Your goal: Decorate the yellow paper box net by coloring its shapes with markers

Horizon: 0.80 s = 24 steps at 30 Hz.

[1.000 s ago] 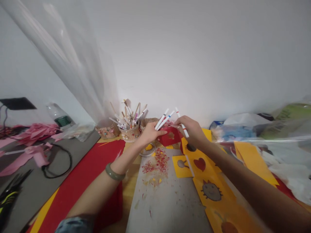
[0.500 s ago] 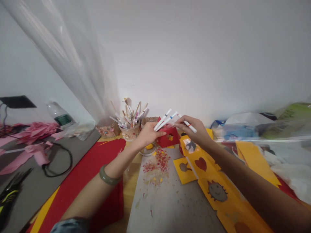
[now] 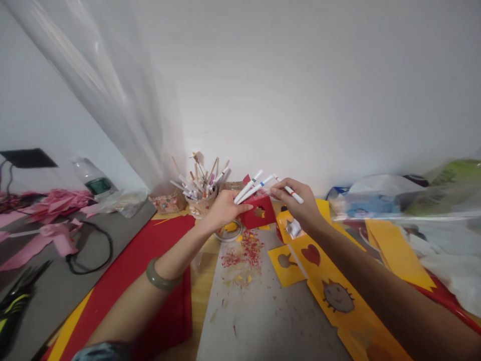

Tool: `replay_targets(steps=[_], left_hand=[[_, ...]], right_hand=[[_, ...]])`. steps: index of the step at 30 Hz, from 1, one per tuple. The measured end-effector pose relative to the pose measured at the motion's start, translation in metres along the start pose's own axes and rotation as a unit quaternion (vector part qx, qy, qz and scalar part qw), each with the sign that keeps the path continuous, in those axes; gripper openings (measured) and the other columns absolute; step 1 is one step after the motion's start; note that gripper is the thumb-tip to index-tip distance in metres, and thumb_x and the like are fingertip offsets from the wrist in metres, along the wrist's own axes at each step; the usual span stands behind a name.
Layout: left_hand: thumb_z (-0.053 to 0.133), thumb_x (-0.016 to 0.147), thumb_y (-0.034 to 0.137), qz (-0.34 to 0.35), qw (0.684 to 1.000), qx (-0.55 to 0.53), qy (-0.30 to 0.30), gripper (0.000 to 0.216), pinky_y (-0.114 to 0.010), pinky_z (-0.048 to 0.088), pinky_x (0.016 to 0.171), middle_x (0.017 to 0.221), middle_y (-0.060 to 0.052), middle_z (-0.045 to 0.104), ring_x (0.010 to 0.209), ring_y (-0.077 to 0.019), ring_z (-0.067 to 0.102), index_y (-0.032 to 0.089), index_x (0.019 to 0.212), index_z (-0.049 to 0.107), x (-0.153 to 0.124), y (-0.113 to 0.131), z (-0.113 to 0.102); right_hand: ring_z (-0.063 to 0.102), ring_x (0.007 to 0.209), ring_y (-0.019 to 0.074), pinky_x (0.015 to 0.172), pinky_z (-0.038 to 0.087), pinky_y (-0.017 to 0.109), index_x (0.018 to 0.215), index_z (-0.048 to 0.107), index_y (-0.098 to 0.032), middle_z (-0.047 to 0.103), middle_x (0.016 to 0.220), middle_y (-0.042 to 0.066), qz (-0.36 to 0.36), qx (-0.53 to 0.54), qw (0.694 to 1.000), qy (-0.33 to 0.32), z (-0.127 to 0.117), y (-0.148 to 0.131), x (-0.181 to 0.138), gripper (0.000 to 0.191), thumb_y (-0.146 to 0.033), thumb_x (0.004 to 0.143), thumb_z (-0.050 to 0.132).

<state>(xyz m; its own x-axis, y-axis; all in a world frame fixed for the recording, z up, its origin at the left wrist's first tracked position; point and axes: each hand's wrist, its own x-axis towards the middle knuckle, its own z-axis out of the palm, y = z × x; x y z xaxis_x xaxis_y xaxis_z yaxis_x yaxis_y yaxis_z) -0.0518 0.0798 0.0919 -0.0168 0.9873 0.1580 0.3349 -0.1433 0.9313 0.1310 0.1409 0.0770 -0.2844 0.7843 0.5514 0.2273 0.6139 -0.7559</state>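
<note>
My left hand (image 3: 226, 208) is closed round two white marker pens (image 3: 250, 186), one with a dark band and one with a blue band. In my right hand (image 3: 298, 196) is a single white marker with a red band (image 3: 288, 189), pinched between thumb and fingers. The hands are a short way apart, above the back of the grey board. Behind and below them stands a red folded paper piece (image 3: 262, 211) with a cut-out. Yellow paper with drawn figures (image 3: 338, 297) lies under my right forearm.
A pot crammed with pens and sticks (image 3: 202, 193) stands at the back. Red and yellow scraps (image 3: 244, 253) litter the grey board (image 3: 270, 321). Leftward are red sheets (image 3: 158, 281), pliers (image 3: 17, 296), a pink glue gun (image 3: 62, 239) and a bottle (image 3: 92, 178). Plastic bags (image 3: 447, 265) lie right.
My left hand has shifted slightly left and down with its two markers. My right hand, still gripping the red-banded marker, has hardly moved.
</note>
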Motion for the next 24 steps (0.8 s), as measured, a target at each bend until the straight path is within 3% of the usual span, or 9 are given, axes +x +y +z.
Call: replay_targets(steps=[15,17,21,24], left_hand=[[0.067,0.058,0.016,-0.048,0.999,0.011,0.023,0.010,-0.019,0.034,0.040,0.044,0.005,0.051,0.040,-0.0087,0.045,0.013,0.055,0.058,-0.006,0.003,-0.001],[0.067,0.057,0.014,-0.052,0.998,0.014,0.026,0.009,-0.019,0.033,0.039,0.043,0.005,0.050,0.040,-0.0084,0.045,0.013,0.056,0.059,-0.008,-0.001,-0.007],[0.068,0.054,0.013,-0.060,0.997,0.012,0.046,0.010,-0.018,0.031,0.040,0.044,0.007,0.049,0.040,-0.0073,0.043,0.013,0.062,0.062,-0.013,-0.015,-0.026],[0.070,0.053,0.018,-0.066,0.997,-0.002,0.040,0.014,-0.019,0.034,0.041,0.044,0.006,0.049,0.041,-0.0080,0.044,0.012,0.064,0.063,-0.016,-0.024,-0.036]], right_hand=[[0.058,0.067,0.0172,0.066,0.049,0.034,0.065,0.059,-0.019,0.060,0.065,-0.001,0.016,0.035,0.993,0.112,0.009,0.009,-0.001,0.010,-0.027,0.072,0.059],[0.058,0.066,0.0165,0.066,0.050,0.034,0.065,0.057,-0.020,0.059,0.064,-0.002,0.018,0.041,0.987,0.153,-0.001,0.015,0.006,0.009,-0.026,0.070,0.059],[0.058,0.063,0.0142,0.069,0.051,0.035,0.065,0.049,-0.022,0.050,0.060,-0.004,0.022,0.039,0.964,0.261,-0.043,0.033,0.019,0.010,-0.024,0.074,0.052],[0.058,0.067,0.0156,0.070,0.050,0.036,0.067,0.052,-0.021,0.053,0.066,-0.003,0.005,0.004,0.969,0.248,-0.063,0.038,0.016,0.007,-0.024,0.072,0.057]])
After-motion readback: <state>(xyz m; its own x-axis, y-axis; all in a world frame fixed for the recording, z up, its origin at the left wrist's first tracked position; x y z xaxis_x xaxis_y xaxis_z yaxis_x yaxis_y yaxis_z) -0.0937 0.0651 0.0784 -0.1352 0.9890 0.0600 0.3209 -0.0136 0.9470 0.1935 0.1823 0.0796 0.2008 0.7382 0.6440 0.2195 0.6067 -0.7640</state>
